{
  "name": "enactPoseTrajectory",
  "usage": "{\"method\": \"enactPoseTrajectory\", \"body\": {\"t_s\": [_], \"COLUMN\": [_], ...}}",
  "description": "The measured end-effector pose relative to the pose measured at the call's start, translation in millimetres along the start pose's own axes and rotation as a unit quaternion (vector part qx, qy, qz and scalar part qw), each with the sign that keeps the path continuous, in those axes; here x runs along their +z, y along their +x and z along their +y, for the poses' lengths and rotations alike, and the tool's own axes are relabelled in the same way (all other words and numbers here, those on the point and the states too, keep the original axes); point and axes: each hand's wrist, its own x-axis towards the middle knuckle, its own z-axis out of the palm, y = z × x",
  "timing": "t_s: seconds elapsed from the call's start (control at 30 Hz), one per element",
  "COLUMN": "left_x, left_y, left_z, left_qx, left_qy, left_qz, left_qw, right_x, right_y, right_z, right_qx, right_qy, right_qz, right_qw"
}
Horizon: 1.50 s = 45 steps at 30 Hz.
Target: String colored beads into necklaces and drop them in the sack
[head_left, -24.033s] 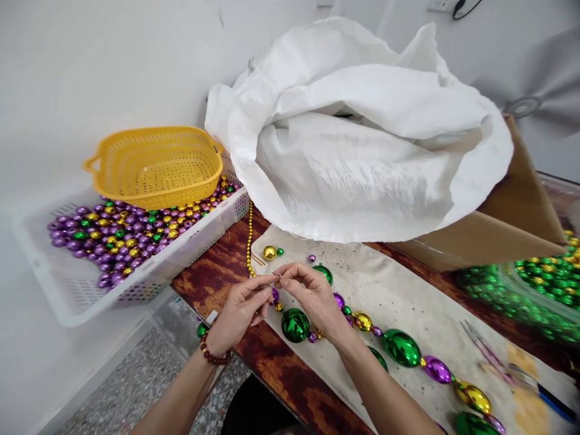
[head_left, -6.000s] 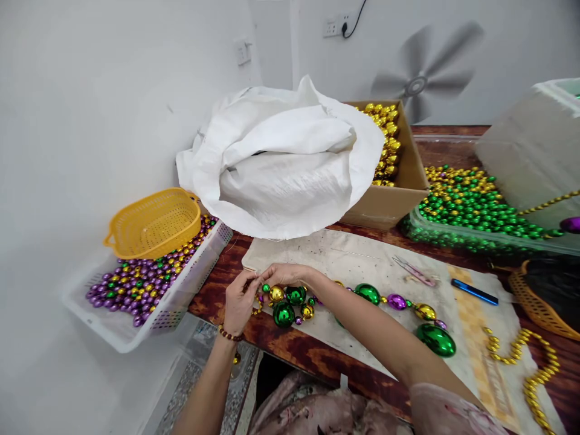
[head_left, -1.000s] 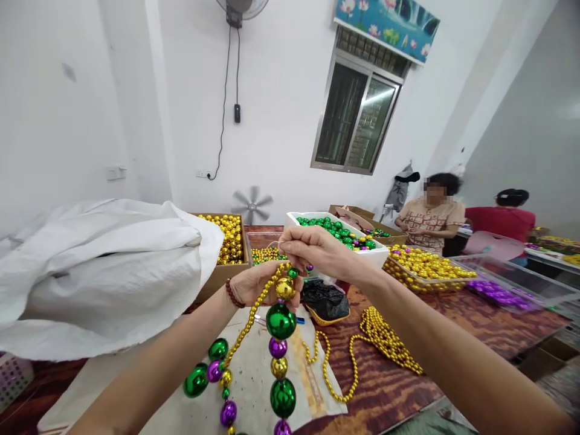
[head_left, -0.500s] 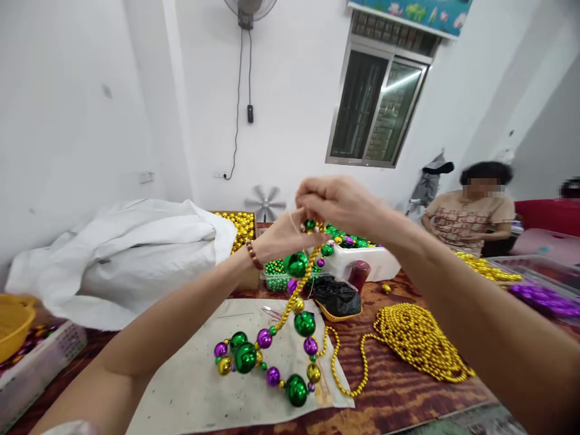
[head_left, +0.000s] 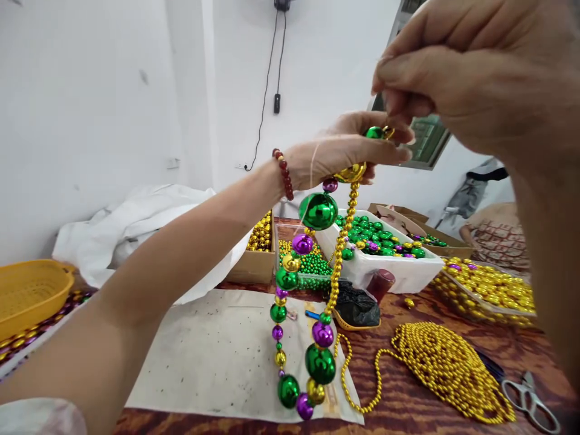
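My left hand (head_left: 353,148), with a dark red bead bracelet at the wrist, holds up a bead string (head_left: 318,211) of green, purple and gold balls. A strand of small gold beads (head_left: 343,241) hangs beside it from the same hand. The string's lower end dangles over a pale cloth (head_left: 212,356). Above and to the right, close to the camera, my right hand (head_left: 435,72) is closed in a pinch; what lies between its fingertips is too small to make out. A thin pale thread shows near my left wrist.
A coiled gold bead chain (head_left: 448,368) and scissors (head_left: 532,399) lie on the wooden table at right. Behind are a white foam box (head_left: 399,275) of green balls, a tray of gold beads (head_left: 489,287) and a black bag (head_left: 356,305). A yellow basket (head_left: 36,296) stands left.
Both hands have risen and moved right; my right hand has pulled up and away from my left. The bead string hangs higher and longer. The view has shifted.
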Motion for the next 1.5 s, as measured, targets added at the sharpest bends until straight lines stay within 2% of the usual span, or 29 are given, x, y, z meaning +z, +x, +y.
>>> {"method": "enactPoseTrajectory", "body": {"t_s": [0.1,0.2,0.33,0.57,0.8,0.93,1.03,1.17,1.23,1.33,1.5], "left_x": [-8.9,-22.6,-37.0,-39.3,-42.4,-47.3,-48.1,-40.5,-34.3,-26.1,-21.7], "left_y": [1,-3,-13,-30,-33,-32,-39,-62,-77,-99,-130], "left_z": [-2,-5,-1,6,-5,-25,-48,-81,-95,-114,-147], "left_qx": [-0.009,0.000,0.029,0.043,0.020,0.051,0.062,0.060,0.046,0.001,-0.052], "left_qy": [0.034,0.059,0.073,0.125,0.085,0.081,0.032,-0.061,-0.092,-0.091,-0.110], "left_qz": [0.005,-0.002,0.010,0.131,0.186,0.227,0.202,0.152,0.134,0.140,0.134], "left_qw": [0.999,0.998,0.997,0.982,0.979,0.969,0.977,0.985,0.986,0.986,0.983], "right_x": [5,14,27,48,55,62,75,100,113,135,168], "right_y": [5,9,18,34,30,27,17,-9,-24,-47,-79], "right_z": [15,25,28,16,12,12,10,9,12,16,18], "right_qx": [-0.004,0.031,0.041,0.028,0.015,0.032,0.073,0.111,0.127,0.159,0.233], "right_qy": [0.019,0.017,0.087,0.160,0.168,0.175,0.223,0.248,0.253,0.268,0.287], "right_qz": [0.002,0.027,0.024,0.017,-0.007,-0.020,-0.047,-0.107,-0.141,-0.192,-0.237], "right_qw": [1.000,0.999,0.995,0.987,0.986,0.984,0.971,0.957,0.949,0.930,0.899]}}
